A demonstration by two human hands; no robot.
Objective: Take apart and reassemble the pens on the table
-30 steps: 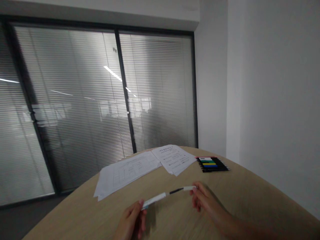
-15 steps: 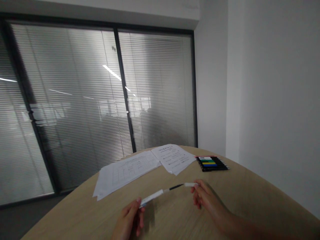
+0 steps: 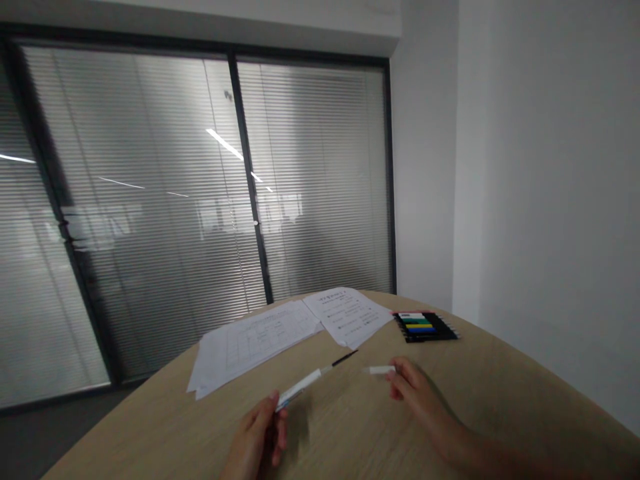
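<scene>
Left hand (image 3: pixel 259 430) pinches white pen (image 3: pixel 300 389), right hand (image 3: pixel 407 380) pinches cap (image 3: pixel 379 370), both pointing inward — bare table (image 3: pixel 500 390) reaches its right edge.

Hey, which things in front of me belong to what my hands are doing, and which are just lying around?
In hand:
- pen, dark tip bare, in the left hand
- white piece, probably its cap, in the right hand, apart from the pen

Lying about, untouched:
- printed papers
- black pack with coloured strips
</scene>
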